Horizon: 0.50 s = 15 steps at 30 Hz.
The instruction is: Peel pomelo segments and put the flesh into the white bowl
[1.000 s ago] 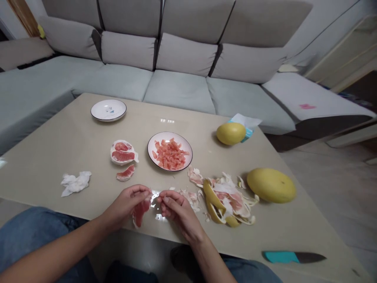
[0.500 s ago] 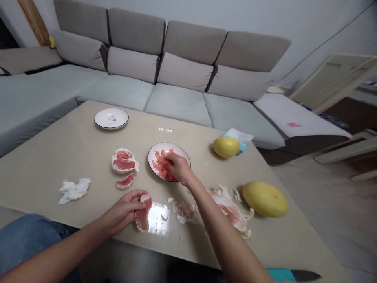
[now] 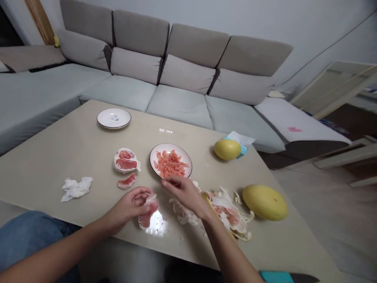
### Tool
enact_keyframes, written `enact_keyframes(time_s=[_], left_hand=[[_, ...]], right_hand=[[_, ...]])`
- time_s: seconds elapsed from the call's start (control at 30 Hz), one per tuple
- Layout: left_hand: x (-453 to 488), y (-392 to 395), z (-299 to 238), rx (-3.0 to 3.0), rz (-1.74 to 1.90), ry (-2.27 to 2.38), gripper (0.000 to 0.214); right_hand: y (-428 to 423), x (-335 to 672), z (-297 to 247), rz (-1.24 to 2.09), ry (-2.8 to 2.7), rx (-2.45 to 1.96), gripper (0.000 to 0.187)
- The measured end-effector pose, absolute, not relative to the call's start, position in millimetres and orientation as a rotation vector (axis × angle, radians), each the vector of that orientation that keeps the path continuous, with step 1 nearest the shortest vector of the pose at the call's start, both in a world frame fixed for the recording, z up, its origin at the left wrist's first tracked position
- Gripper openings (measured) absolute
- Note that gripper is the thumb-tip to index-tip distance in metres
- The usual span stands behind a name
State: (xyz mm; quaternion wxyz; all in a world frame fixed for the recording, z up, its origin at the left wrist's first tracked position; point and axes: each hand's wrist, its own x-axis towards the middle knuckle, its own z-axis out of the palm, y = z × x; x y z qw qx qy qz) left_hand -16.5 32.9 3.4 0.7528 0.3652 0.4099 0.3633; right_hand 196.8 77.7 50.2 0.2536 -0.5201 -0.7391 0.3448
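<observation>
My left hand point(image 3: 132, 207) is closed on a pomelo segment point(image 3: 148, 214), its red flesh showing and pale membrane at the top, above the table's near edge. To its right, my right hand point(image 3: 184, 193) hovers by the near rim of a white plate point(image 3: 152, 162) heaped with torn pomelo flesh point(image 3: 171, 163). The fingers of that hand are drawn together; whether anything is between them is hidden. Behind my left hand lie a loose pomelo segment point(image 3: 126, 181) and a partly peeled pomelo piece point(image 3: 126, 161) with white pith.
Peel scraps point(image 3: 228, 212) and membrane bits point(image 3: 187, 214) lie right of centre. Two yellow pomelos, one large point(image 3: 265, 202), one smaller point(image 3: 227, 149) by a tissue pack point(image 3: 244, 151), sit at right. Another plate point(image 3: 114, 119), crumpled tissue point(image 3: 77, 188) and a teal-handled knife point(image 3: 277, 276) are also present.
My right hand has drawn back from over the plate toward my left hand, uncovering the pomelo flesh. The segment in my left hand has tilted and its loose membrane shows at the top.
</observation>
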Motion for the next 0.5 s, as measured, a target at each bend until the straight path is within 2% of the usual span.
enact_keyframes(time_s=[0.07,0.13,0.33,0.5], left_hand=[[-14,28,3,0.917,0.777,0.870,0.044],[-10,23,2,0.990,0.741,0.863,0.048],[-5,14,-1,1.000,0.710,0.865,0.049],[-5,15,3,0.994,0.533,0.885,0.035]], right_hand=[[45,194,48,1.305,-1.887,-1.357,0.022],[20,189,43,1.448,-1.736,-1.364,0.024],[-1,179,18,1.125,-1.594,-1.292,0.008],[1,185,10,0.986,-1.625,-1.260,0.008]])
